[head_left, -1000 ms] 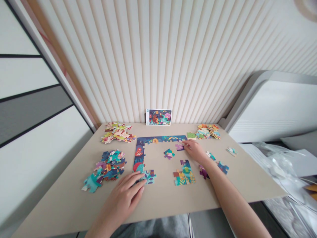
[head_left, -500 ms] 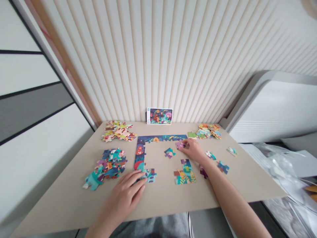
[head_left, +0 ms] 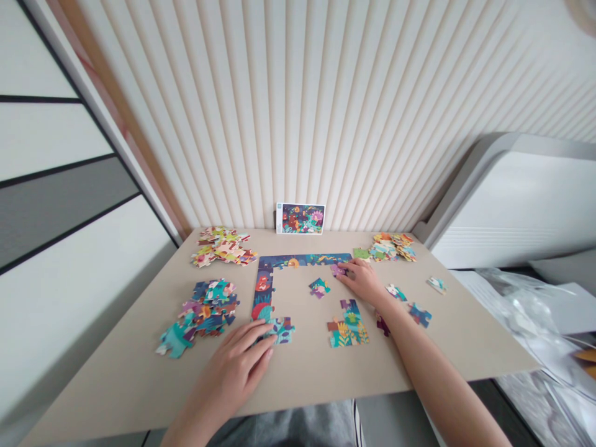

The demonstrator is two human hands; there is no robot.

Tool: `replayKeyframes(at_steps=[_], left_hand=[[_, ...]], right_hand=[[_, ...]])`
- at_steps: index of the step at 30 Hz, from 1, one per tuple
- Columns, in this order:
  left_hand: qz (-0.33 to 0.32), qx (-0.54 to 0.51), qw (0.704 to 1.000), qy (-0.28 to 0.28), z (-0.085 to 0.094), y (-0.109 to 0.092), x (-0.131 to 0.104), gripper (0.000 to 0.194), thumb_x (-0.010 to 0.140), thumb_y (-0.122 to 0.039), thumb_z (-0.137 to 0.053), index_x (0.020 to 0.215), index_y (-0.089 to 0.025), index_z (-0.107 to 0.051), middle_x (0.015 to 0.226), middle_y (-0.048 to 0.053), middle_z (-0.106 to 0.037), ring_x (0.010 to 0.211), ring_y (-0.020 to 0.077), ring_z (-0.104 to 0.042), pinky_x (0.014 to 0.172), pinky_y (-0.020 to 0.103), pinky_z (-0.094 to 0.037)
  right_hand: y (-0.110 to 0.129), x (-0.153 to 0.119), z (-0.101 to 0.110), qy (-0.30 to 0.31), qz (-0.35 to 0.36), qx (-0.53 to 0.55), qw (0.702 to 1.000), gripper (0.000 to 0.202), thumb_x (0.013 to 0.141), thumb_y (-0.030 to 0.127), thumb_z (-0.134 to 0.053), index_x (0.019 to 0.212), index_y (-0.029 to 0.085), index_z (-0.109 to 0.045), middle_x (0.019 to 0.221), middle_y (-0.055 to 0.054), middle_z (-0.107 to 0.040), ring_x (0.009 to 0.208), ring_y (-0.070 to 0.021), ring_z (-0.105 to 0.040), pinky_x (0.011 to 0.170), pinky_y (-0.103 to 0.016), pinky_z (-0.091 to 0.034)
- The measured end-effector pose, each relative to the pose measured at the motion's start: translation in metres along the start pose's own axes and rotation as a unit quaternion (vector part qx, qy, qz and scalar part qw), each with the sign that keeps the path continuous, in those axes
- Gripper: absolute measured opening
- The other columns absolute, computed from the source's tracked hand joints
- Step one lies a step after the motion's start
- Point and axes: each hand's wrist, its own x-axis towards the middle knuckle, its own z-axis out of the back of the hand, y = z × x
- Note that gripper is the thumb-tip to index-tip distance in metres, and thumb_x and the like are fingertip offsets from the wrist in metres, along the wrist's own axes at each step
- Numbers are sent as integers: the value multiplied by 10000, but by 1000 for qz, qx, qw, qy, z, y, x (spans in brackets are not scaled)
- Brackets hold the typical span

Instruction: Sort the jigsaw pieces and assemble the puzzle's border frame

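Note:
A partly joined jigsaw puzzle [head_left: 305, 259] lies on the table, its dark blue top row and left side forming a corner. My right hand [head_left: 364, 280] pinches a purple puzzle piece [head_left: 338, 270] against the right end of that top row; the fingers partly cover it. Stretched-out fingers of my left hand [head_left: 242, 360] rest on the teal lower left section [head_left: 283, 330]. Inside the frame lies a loose teal and purple piece [head_left: 319, 287]. Below it, a joined section with yellow plants [head_left: 350, 326] sits apart from the rest.
Heaps of pieces lie at the left [head_left: 205, 313], the back left [head_left: 223, 246] and the back right [head_left: 392, 246]. Loose pieces, one of them blue [head_left: 419, 314], are near my right forearm. A picture card [head_left: 302, 219] stands against the ribbed wall [head_left: 298, 112].
My right hand has shifted very slightly, and the purple piece now sits closer under the top row's right end. My left hand has stayed in place.

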Motion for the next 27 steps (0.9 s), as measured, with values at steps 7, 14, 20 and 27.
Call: replayKeyframes(at_steps=[7, 14, 20, 27], left_hand=[[-6, 1, 1000, -12, 2, -1, 1, 278, 994, -255, -576, 1227, -278, -725, 1302, 58, -702, 1256, 255, -633, 1064, 420, -549], [2, -4, 1000, -5, 0, 0, -1, 277, 995, -249, -579, 1231, -287, -717, 1319, 41, -692, 1274, 249, -618, 1077, 424, -540], [-1, 0, 1000, 0, 0, 0, -2, 282, 1000, -244, -576, 1249, -280, -704, 1327, 53, -684, 1275, 256, -611, 1071, 437, -536], [3, -18, 1000, -12, 1, 0, 0, 272, 995, -243, -579, 1222, -293, -720, 1314, 40, -696, 1267, 249, -621, 1070, 422, -535]], right_hand=[[-5, 2, -3, 4, 21, -9, 1000, 347, 1001, 484, -592, 1246, 306, -761, 1152, -97, -685, 1085, -276, -639, 991, -409, -488], [-7, 1, -1, 21, 38, -29, 999, 335, 1025, 456, -559, 1266, 327, -752, 1181, -91, -685, 1100, -272, -629, 1007, -412, -472], [-5, 0, 3, 39, 44, -25, 998, 336, 1034, 371, -530, 1294, 330, -739, 1193, -93, -674, 1126, -272, -611, 1022, -410, -454], [-14, -2, 7, 35, 19, 17, 999, 422, 1012, 326, -528, 1412, 261, -644, 1211, -111, -681, 1114, -270, -635, 1012, -395, -472]])
